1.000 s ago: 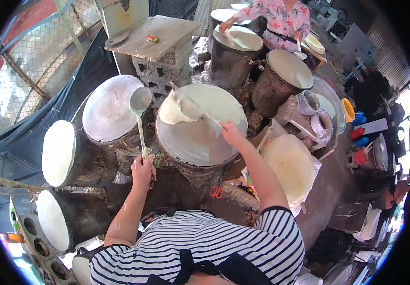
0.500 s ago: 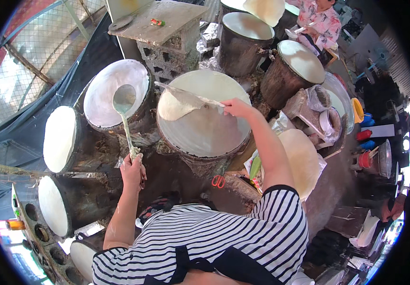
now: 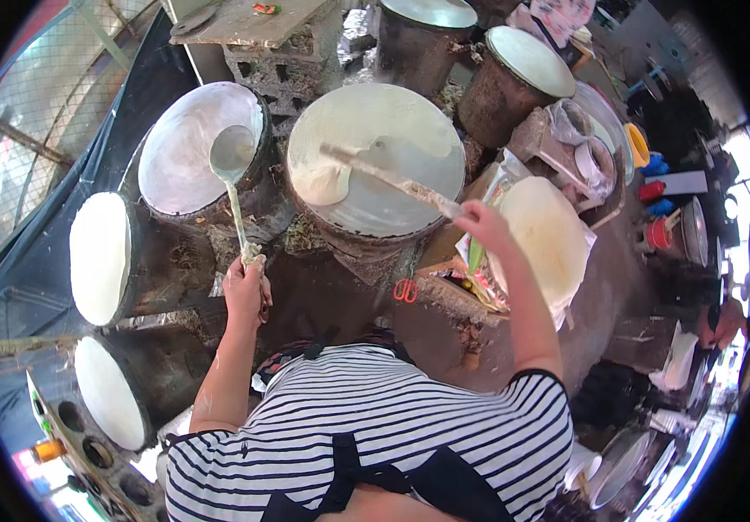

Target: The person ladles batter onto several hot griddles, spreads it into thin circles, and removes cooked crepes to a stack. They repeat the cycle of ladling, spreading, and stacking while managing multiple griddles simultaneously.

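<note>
My left hand [image 3: 246, 291] is closed round the cloth-wrapped handle of a ladle [image 3: 233, 150]. The ladle's bowl is over a whitish round pan [image 3: 188, 165] at the left. In my right hand [image 3: 485, 228] is a long flat wooden stick [image 3: 392, 180], which slants across a large round griddle [image 3: 405, 224] in front of me. A thin cream-coloured sheet [image 3: 366, 113] covers the griddle's far and left part, with a thicker pale patch at its left edge; greyish surface shows at the right. Below my right hand lies a stack of round pale flatbreads [image 3: 544, 239].
More drum-shaped stoves with white tops stand at the left [image 3: 101, 259], lower left [image 3: 112, 393] and far right [image 3: 530, 63]. A block stand [image 3: 275, 56] is behind. Red-handled scissors [image 3: 405, 291] lie near a box. Another person [image 3: 559, 19] is at the far right.
My right hand has drawn the stick to the right and nearer me. The pale sheet that draped from the stick now lies on the griddle. My left hand still holds the ladle.
</note>
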The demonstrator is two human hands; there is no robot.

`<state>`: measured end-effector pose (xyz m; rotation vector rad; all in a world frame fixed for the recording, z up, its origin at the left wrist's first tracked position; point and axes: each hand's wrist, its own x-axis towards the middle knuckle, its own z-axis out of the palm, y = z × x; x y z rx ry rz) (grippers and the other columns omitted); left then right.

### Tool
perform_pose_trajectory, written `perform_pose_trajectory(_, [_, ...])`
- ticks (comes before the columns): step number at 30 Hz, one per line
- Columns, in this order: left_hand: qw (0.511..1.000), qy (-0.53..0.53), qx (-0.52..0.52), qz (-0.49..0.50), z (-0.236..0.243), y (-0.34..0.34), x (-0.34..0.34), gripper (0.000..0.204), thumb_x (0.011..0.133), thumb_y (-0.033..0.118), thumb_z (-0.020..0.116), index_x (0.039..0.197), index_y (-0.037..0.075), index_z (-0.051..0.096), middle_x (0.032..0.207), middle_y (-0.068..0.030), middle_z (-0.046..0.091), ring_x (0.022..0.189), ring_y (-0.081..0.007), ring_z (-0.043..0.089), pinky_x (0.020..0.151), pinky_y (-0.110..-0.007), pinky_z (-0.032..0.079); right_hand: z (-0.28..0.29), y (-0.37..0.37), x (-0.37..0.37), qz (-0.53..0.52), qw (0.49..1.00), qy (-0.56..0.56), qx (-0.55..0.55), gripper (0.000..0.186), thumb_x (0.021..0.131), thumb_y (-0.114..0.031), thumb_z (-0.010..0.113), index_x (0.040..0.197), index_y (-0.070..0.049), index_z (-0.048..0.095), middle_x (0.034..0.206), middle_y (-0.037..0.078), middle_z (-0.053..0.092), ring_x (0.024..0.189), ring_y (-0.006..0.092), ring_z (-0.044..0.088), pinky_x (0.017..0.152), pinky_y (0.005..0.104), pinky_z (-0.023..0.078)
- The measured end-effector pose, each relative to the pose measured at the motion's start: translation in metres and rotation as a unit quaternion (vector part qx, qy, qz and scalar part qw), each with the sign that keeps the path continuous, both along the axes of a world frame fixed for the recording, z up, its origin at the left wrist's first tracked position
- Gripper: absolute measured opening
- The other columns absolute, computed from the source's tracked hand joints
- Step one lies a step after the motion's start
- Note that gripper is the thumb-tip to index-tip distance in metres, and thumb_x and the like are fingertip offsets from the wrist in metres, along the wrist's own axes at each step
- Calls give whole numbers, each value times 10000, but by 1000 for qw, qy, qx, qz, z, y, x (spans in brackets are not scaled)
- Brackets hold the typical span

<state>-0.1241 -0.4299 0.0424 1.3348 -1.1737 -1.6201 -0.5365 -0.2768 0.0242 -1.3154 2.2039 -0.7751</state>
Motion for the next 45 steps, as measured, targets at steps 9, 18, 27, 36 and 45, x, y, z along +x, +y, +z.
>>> perform_pose_trajectory(9, [996, -7, 6, -88, -3, -42, 45, 124, 883, 147, 545, 813, 48, 516, 475, 6, 423, 319, -85, 393, 298, -227, 323, -50, -135, 307, -188, 741, -623, -164, 139, 904, -181, 466, 915, -51, 512, 569, 3, 437, 397, 88, 386, 358, 245, 334])
perform_pose_trajectory(18, [988, 16, 18, -154, -2, -59, 69, 163, 885, 165, 548, 769, 62, 498, 514, 9, 413, 340, -88, 413, 296, -228, 335, -53, -123, 355, -263, 768, -546, -207, 357, 962, -332, 350, 888, -12, 489, 547, 21, 441, 357, 100, 387, 323, 257, 347])
perform_pose_trajectory(27, [982, 34, 15, -186, -5, -58, 58, 132, 878, 137, 538, 801, 33, 512, 506, 2, 432, 331, -92, 404, 296, -227, 328, -54, -71, 302, -308, 781, -525, -144, 373, 955, -357, 352, 836, -31, 489, 504, 20, 429, 326, 108, 377, 295, 273, 345])
perform_pose_trajectory(36, [983, 32, 0, -180, -4, -31, 37, 144, 875, 150, 546, 790, 39, 514, 498, 2, 423, 337, -91, 402, 304, -236, 342, -88, -67, 284, -162, 914, -355, -112, 397, 933, -323, 353, 773, 1, 515, 482, 50, 452, 320, 159, 430, 302, 319, 381])
perform_pose_trajectory(45, [986, 57, -3, -156, 6, 12, 2, 149, 887, 154, 553, 791, 47, 513, 511, 9, 416, 349, -87, 402, 310, -236, 352, -73, -29, 267, -156, 882, -424, -136, 330, 931, -284, 391, 760, -24, 504, 499, 45, 467, 300, 160, 413, 286, 307, 339])
